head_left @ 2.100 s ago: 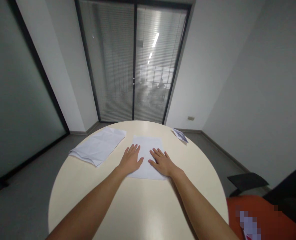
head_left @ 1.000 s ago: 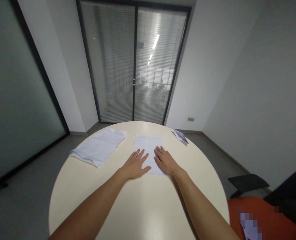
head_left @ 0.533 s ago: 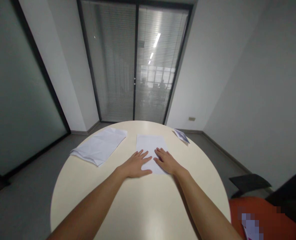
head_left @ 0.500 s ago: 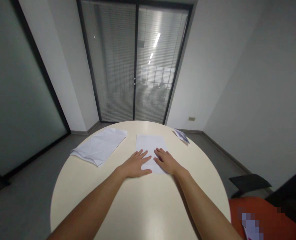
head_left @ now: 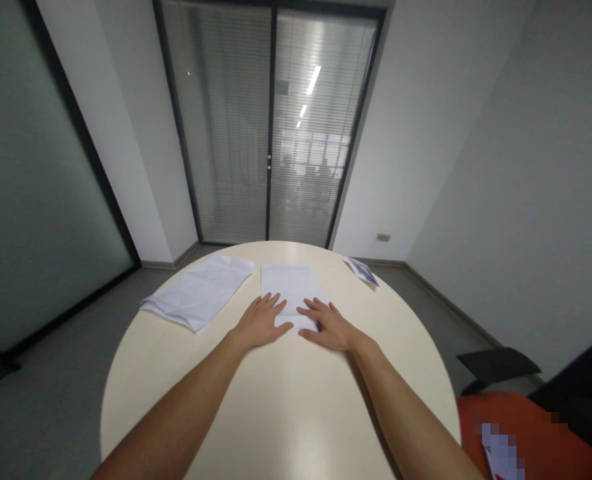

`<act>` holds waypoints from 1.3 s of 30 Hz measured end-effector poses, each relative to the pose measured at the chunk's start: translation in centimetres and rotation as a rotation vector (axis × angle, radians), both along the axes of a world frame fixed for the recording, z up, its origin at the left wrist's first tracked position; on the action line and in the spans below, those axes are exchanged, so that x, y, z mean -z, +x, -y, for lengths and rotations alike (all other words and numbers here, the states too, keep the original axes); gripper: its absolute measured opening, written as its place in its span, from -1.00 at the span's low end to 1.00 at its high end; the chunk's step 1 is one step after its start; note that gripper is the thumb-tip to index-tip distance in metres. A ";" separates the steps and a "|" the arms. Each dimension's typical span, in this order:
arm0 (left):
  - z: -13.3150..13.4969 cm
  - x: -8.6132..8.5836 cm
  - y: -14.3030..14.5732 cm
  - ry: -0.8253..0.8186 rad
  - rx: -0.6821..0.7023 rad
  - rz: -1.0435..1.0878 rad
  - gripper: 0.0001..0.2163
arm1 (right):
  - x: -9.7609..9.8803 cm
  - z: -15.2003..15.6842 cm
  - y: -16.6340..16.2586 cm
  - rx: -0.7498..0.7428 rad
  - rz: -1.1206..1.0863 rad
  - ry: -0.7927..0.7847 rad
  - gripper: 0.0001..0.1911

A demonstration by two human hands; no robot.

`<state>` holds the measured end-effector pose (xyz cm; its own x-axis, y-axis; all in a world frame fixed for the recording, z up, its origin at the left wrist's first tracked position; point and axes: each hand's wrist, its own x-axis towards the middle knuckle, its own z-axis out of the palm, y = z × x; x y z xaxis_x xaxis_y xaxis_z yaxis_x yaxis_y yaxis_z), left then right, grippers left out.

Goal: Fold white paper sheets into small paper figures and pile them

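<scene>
A white sheet of paper (head_left: 290, 285) lies flat on the round cream table (head_left: 276, 400), a little past the middle. My left hand (head_left: 260, 323) rests palm down on its near left corner with the fingers stretched out. My right hand (head_left: 326, 323) lies flat on the near right corner, fingers spread and pointing left. Neither hand holds anything.
A loose pile of creased white sheets (head_left: 199, 293) sits at the table's far left. A small printed paper (head_left: 362, 271) lies at the far right edge. An orange chair (head_left: 526, 433) stands at the right; glass doors with blinds (head_left: 271, 127) face me.
The sheet has slid away from me and slightly left. Both hands have moved with it and now sit at its near edge, where earlier they lay further up the sheet.
</scene>
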<state>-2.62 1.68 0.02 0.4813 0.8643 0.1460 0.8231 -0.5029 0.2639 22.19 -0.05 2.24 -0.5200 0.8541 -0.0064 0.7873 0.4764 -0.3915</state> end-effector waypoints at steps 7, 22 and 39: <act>0.4 -0.8 -0.2 0.008 0.135 -0.007 -0.35 | 0.1 -0.3 0.6 0.054 -0.011 0.017 -0.31; 0.3 -1.2 -0.4 -0.002 0.114 0.028 -0.43 | -0.3 -0.5 1.6 0.035 -0.011 0.025 -0.18; 0.1 -2.3 -1.5 -0.039 0.126 0.212 -0.66 | 0.0 -1.3 2.4 0.128 -0.284 0.066 -0.60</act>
<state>-4.07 1.63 2.29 0.5475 0.8067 0.2226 0.6790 -0.5837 0.4453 24.61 1.29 2.19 -0.3813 0.9065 0.1814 0.7060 0.4122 -0.5759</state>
